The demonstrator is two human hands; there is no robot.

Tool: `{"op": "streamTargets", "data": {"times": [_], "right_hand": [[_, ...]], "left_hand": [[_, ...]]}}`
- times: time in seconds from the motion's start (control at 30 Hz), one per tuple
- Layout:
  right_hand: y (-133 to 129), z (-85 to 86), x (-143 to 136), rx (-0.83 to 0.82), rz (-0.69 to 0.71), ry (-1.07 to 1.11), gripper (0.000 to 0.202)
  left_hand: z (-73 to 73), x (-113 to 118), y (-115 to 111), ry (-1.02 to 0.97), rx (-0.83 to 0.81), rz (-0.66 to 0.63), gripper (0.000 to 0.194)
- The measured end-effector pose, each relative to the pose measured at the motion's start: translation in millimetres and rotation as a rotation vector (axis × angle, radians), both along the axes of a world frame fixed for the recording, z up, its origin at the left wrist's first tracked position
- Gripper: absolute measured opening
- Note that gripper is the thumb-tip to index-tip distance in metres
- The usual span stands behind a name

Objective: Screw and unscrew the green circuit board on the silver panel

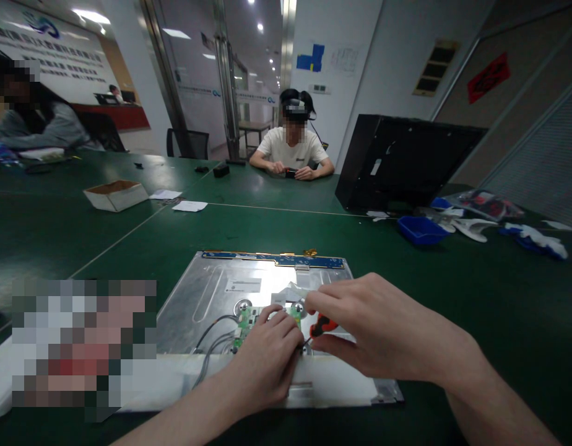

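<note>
Saw grey and black cables (206,359) meeting the small green circuit board (247,318) on the silver metal panel (184,310) — rested the left hand (273,341) there with fingers bent, could not tell of any grip — pinched the red-and-black screwdriver (320,326) between thumb and fingers of the right hand (360,316)

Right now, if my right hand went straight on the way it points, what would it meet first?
Probably your bare left hand, lying over the green circuit board; depth is unclear, so the board could come first. Your right hand holds a red-and-black screwdriver.
</note>
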State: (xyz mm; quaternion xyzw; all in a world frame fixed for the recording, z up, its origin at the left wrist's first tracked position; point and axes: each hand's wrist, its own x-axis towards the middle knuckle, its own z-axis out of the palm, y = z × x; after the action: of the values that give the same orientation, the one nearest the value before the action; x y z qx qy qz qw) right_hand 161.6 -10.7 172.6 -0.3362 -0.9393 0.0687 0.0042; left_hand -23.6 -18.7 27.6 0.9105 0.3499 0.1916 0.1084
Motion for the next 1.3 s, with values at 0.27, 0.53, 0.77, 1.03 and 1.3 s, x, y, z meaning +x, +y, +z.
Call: {"op": "streamTargets", "data": {"times": [0.27, 0.53, 0.77, 1.03, 1.3], "right_hand": [[0.8, -1.4, 3.2, 0.005, -0.001, 0.017, 0.005], [-0.7, 0.6, 1.5, -0.028, 0.028, 0.022, 0.01], [-3.7, -2.3, -1.0, 0.024, 0.021, 0.017, 0.005], [-5.8, -1.6, 0.7, 0.006, 0.081, 0.062, 0.014], [-2.5, -5.4, -3.4, 0.096, 0.017, 0.002, 0.009]], "left_hand": [[1.6, 0.5, -0.4, 0.015, -0.02, 0.002, 0.013], [0.5, -0.7, 0.0, -0.002, -0.018, -0.008, 0.018], [1.9, -0.4, -0.2, 0.007, -0.011, -0.016, 0.022], [1.6, -0.3, -0.5, 0.002, -0.011, -0.007, 0.021], [1.1, 0.6, 0.2, -0.004, -0.018, -0.013, 0.021]]}}
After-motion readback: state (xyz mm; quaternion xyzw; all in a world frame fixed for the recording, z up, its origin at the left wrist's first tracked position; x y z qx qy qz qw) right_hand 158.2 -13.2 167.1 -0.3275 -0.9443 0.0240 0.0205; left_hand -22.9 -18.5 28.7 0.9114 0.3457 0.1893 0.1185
